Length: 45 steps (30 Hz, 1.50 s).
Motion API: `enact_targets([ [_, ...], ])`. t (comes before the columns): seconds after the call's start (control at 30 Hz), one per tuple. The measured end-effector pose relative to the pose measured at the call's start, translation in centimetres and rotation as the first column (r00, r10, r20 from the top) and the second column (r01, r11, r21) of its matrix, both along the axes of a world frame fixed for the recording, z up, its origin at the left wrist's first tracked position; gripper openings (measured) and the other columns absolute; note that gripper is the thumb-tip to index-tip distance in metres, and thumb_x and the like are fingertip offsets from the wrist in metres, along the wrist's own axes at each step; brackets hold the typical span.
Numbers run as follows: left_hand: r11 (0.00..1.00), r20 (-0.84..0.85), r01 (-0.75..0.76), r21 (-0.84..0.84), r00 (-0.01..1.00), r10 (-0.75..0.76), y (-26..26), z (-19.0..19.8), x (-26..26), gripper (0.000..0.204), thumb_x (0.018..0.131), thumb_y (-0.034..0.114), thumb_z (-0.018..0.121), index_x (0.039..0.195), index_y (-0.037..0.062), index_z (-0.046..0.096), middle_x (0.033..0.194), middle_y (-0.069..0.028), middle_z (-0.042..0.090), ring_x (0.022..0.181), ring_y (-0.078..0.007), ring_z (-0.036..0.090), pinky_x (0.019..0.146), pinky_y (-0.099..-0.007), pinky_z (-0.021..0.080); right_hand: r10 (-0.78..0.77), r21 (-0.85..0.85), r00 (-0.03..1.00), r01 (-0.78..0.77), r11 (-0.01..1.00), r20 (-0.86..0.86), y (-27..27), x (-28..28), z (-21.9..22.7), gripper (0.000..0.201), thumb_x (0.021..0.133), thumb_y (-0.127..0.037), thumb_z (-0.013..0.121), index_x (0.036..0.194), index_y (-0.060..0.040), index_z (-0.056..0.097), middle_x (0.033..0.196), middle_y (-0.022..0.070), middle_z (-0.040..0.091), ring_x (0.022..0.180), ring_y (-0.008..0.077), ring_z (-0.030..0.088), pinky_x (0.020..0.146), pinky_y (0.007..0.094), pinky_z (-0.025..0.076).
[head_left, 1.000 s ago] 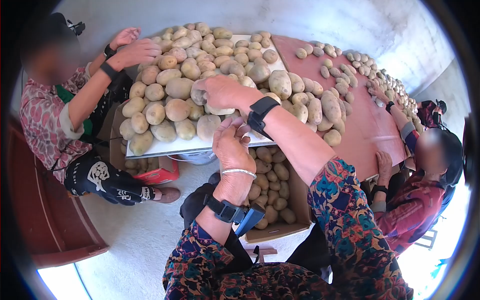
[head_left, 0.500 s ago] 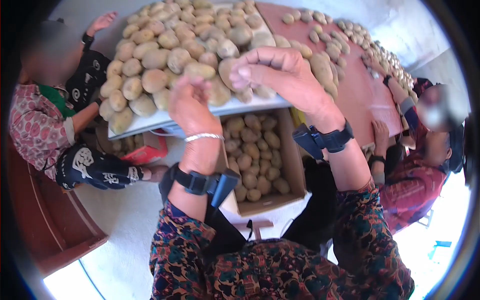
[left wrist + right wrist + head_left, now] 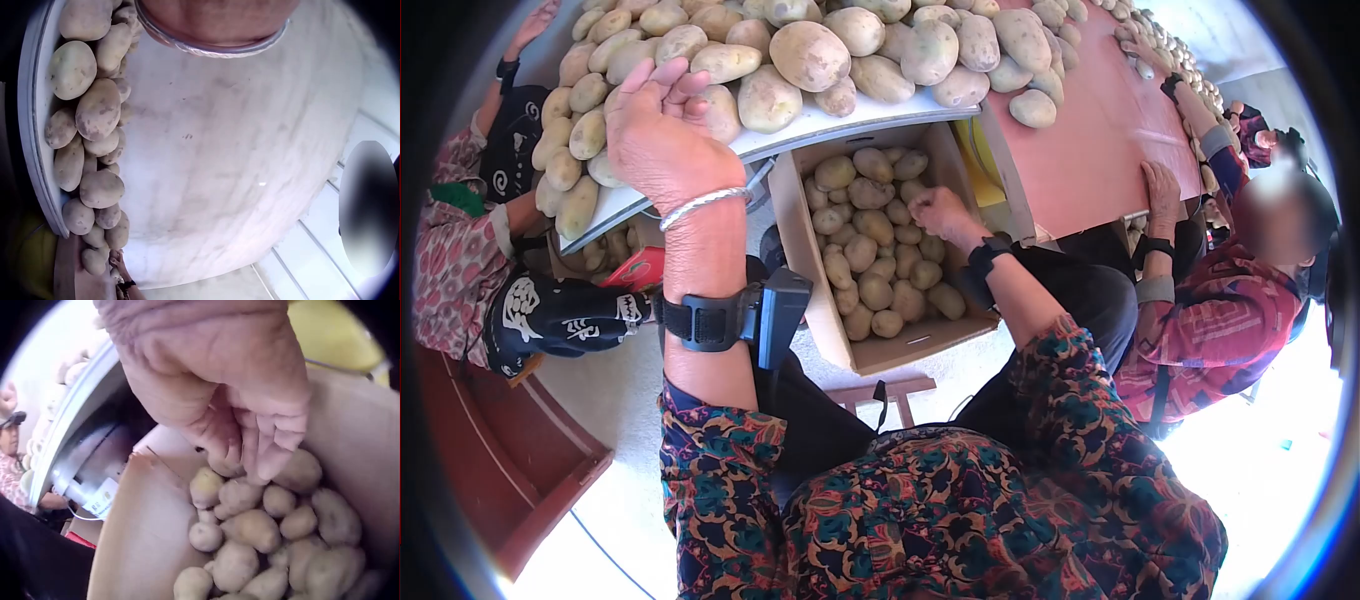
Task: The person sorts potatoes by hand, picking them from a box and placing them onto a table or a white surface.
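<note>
Brown potatoes (image 3: 810, 56) are heaped along the edge of a white board (image 3: 855, 118). My left hand (image 3: 662, 135) is raised at this edge in the head view, palm up with fingers loosely bent, overlapping the heap; it holds nothing I can see. My right hand (image 3: 945, 215) reaches down into a cardboard box (image 3: 805, 255) of potatoes (image 3: 875, 228). In the right wrist view its loosely bent fingers (image 3: 272, 459) point down right at the top potatoes, and one potato (image 3: 225, 465) is partly hidden behind them.
A reddish table (image 3: 1090, 130) with more potatoes adjoins the board at right, where a person (image 3: 1220, 330) sits. Another person (image 3: 470, 270) sits at left beside a second box (image 3: 640, 265). Something yellow (image 3: 980, 160) stands right of my box; a wooden stool (image 3: 890, 390) is below.
My right hand has come off the potato heap and down into the box. My left hand has moved left along the board's edge. The head view has tilted lower.
</note>
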State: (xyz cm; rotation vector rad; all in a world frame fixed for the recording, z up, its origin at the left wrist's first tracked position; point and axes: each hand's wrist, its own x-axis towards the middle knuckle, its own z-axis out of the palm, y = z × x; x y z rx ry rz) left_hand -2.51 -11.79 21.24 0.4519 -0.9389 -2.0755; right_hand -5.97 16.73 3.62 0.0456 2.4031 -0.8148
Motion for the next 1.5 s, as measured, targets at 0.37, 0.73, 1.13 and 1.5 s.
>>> enact_targets([
  [0.37, 1.000, 0.044, 0.018, -0.001, 0.999, -0.018, 0.3, -0.3, -0.9, 0.028, 0.089, 0.010, 0.048, 0.115, 0.0001, 0.054, 0.093, -0.0093, 0.066, 0.075, -0.0171, 0.060, 0.071, -0.0287, 0.042, 0.290, 0.438, 0.949, -0.210, 0.874, -0.123, 0.1, 2.9, -8.4, 0.064, 0.082, -0.014, 0.060, 0.142, -0.0078, 0.039, 0.109, 0.0237, 0.065, 0.103, 0.0385, 0.062, 0.088, 0.0458, 0.051],
  [0.73, 0.999, 0.048, 0.055, 0.001, 0.997, -0.055, 0.2, -0.6, -1.0, 0.027, 0.091, 0.011, 0.049, 0.115, -0.0020, 0.055, 0.094, -0.0087, 0.065, 0.078, -0.0160, 0.059, 0.072, -0.0274, 0.041, 0.441, 0.700, 0.881, -0.207, 0.684, -0.170, -2.8, 2.1, -12.9, 0.063, 0.084, -0.013, 0.055, 0.143, -0.0077, 0.032, 0.101, 0.0188, 0.067, 0.098, 0.0370, 0.063, 0.078, 0.0434, 0.052],
  [1.13, 0.993, 0.017, 0.120, 0.018, 0.993, -0.120, 0.3, -0.6, -0.8, 0.029, 0.090, 0.011, 0.050, 0.114, -0.0039, 0.056, 0.093, -0.0097, 0.064, 0.078, -0.0171, 0.059, 0.069, -0.0270, 0.042, 0.374, 0.598, 0.914, -0.212, 0.773, -0.159, -2.5, 1.5, -11.7, 0.065, 0.081, -0.016, 0.060, 0.140, -0.0068, 0.036, 0.100, 0.0196, 0.067, 0.095, 0.0347, 0.066, 0.076, 0.0437, 0.054],
  [1.5, 0.993, 0.030, 0.122, -0.001, 0.992, -0.122, 0.3, -0.2, -1.1, 0.028, 0.089, 0.008, 0.048, 0.112, -0.0052, 0.058, 0.091, -0.0123, 0.066, 0.073, -0.0178, 0.060, 0.062, -0.0257, 0.042, 0.333, 0.382, 0.942, -0.298, 0.875, -0.028, -1.5, -1.5, -8.5, 0.064, 0.076, -0.019, 0.063, 0.133, -0.0020, 0.043, 0.108, 0.0228, 0.065, 0.102, 0.0357, 0.064, 0.086, 0.0427, 0.052],
])
